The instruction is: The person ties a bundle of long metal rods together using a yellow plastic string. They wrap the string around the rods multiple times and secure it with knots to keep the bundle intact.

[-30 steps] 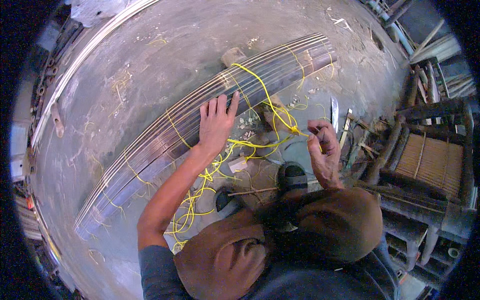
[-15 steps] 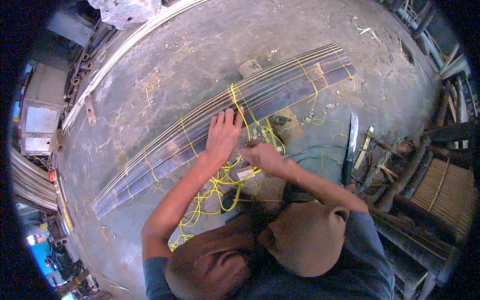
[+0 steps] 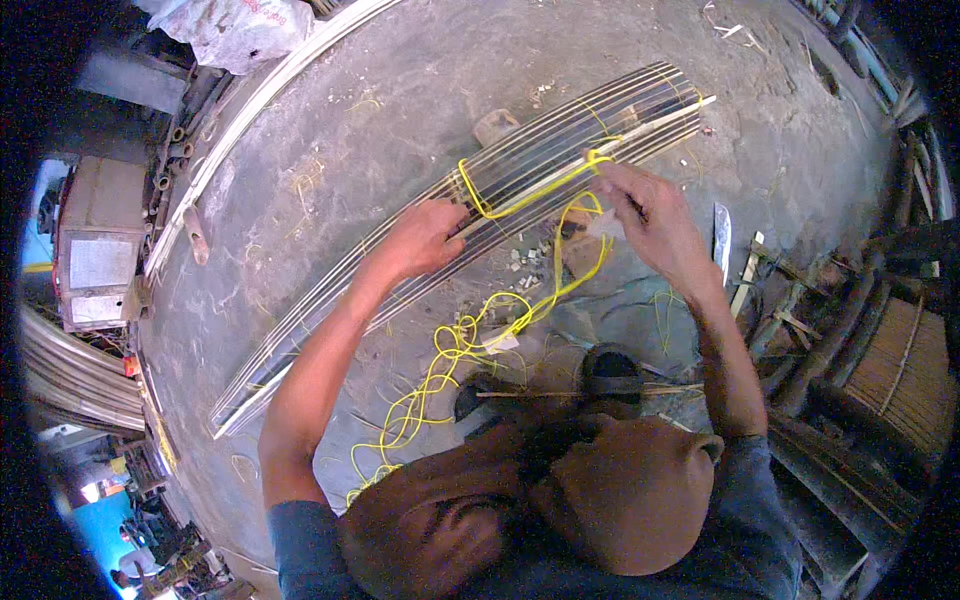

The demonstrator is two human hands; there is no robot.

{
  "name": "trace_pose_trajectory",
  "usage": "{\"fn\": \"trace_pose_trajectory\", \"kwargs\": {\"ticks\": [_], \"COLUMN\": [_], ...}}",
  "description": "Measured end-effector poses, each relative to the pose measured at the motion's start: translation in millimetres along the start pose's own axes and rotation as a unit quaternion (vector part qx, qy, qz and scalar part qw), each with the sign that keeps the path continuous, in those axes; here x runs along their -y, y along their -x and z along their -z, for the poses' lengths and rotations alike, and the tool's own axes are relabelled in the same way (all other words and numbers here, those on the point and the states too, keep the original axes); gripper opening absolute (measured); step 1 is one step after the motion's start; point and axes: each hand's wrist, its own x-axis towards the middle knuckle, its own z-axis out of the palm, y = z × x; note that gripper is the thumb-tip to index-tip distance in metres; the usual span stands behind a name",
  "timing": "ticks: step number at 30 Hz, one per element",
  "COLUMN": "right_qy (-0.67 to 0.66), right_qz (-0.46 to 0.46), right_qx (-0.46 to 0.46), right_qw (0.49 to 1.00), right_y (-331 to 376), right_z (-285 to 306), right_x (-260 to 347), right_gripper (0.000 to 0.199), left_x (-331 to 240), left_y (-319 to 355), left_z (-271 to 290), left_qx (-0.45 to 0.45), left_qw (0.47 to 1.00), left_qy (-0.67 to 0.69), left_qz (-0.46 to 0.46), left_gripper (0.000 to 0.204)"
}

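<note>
"Where do we have the slats (image 3: 530, 160)?"
"Before us, running near left to far right. Our left hand (image 3: 425, 238) curls its fingers over them."
"And our right hand (image 3: 650, 212)?"
"Its fingers pinch the yellow cord (image 3: 540, 197); a knife (image 3: 722, 238) lies on the right."

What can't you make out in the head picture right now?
- Head view: fingertips of the left hand, hidden by its own knuckles; its grip on the slats is unclear.
- Head view: how the right hand meets the yellow cord, too blurred to tell.
- Head view: the cord's lower end, behind the left knee.
- Head view: the knife handle, behind the right forearm.
- Head view: the white sack, cut off by the top edge.
</note>
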Motion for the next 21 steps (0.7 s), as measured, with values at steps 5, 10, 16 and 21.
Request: {"fn": "trace_pose_trajectory", "kwargs": {"ticks": [5, 10, 16, 21], "right_qy": [0.002, 0.335, 0.216, 0.167], "right_qz": [-0.073, 0.116, -0.041, 0.156], "right_qx": [-0.023, -0.007, 0.123, 0.085], "right_qw": [0.997, 0.935, 0.968, 0.97], "right_y": [-65.5, -27.6, -8.4, 25.5], "right_z": [46.3, 10.7, -28.0, -92.9], "right_x": [36.7, -43.7, 14.6, -4.6], "right_gripper": [0.032, 0.023, 0.026, 0.039], "left_x": [-26.4, -37.8, 13.8, 39.9], "left_y": [10.3, 6.6, -5.7, -20.0], "left_z": [-40.9, -38.7, -11.9, -8.2], "left_qx": [-0.189, -0.224, -0.116, -0.028], "left_qw": [0.976, 0.972, 0.983, 0.98], "left_qy": [-0.081, -0.056, 0.143, 0.196], "left_qz": [0.069, 0.043, -0.021, -0.021], "left_gripper": [0.022, 0.022, 0.028, 0.031]}}
